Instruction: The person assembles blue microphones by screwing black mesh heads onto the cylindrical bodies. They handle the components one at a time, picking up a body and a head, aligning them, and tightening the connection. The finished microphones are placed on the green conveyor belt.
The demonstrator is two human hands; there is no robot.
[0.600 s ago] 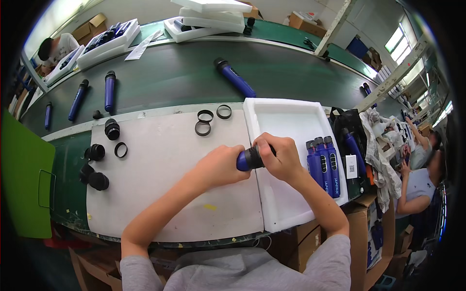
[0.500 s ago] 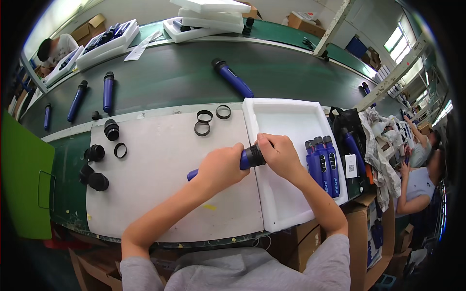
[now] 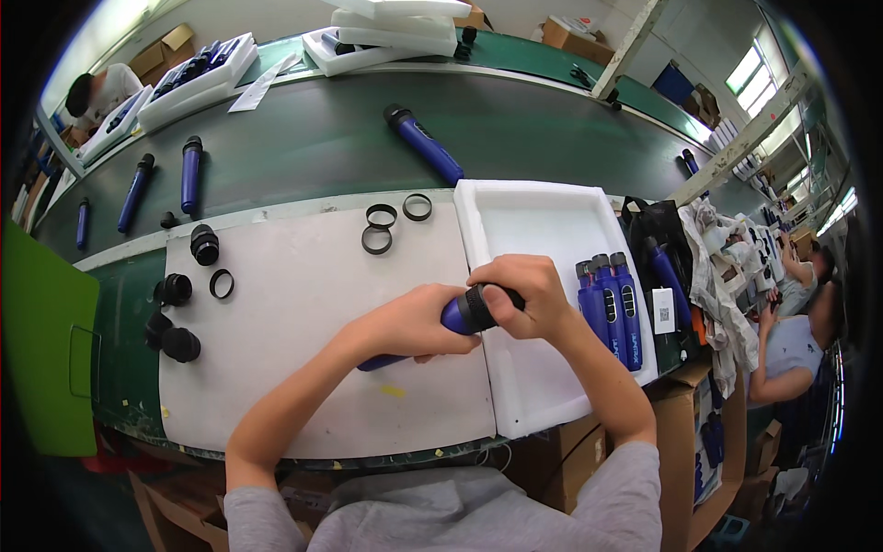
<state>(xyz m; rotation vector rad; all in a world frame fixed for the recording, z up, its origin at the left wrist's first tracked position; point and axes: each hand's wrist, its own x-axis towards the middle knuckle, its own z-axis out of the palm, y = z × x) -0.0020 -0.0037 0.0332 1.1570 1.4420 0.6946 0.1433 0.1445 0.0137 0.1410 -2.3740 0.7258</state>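
My left hand [image 3: 414, 322] is closed around the blue body of a handheld microphone [image 3: 453, 316], whose lower end shows past the palm. On its black head [image 3: 477, 308] my right hand [image 3: 532, 293] is closed, thumb and fingers round the end. The microphone lies tilted over the seam between a pale work mat [image 3: 276, 368] and a white foam tray [image 3: 510, 419]. Inside the tray, along its right side, three blue microphone bodies [image 3: 609, 317] lie side by side. Several black rings, including one ring [image 3: 376, 241], rest on the mat beyond my left hand.
Black microphone heads [image 3: 180, 344] stand at the mat's left. Across the far side runs a dark green belt [image 3: 303, 138] with several blue microphones [image 3: 423, 145]. A green panel [image 3: 46, 340] borders the left; a black bag [image 3: 648, 230] sits right of the tray. Other people work at far left and right.
My right hand has turned and wrapped farther round the microphone's head, and my left hand has shifted its grip on the body. Microphones on the belt have moved slightly left.
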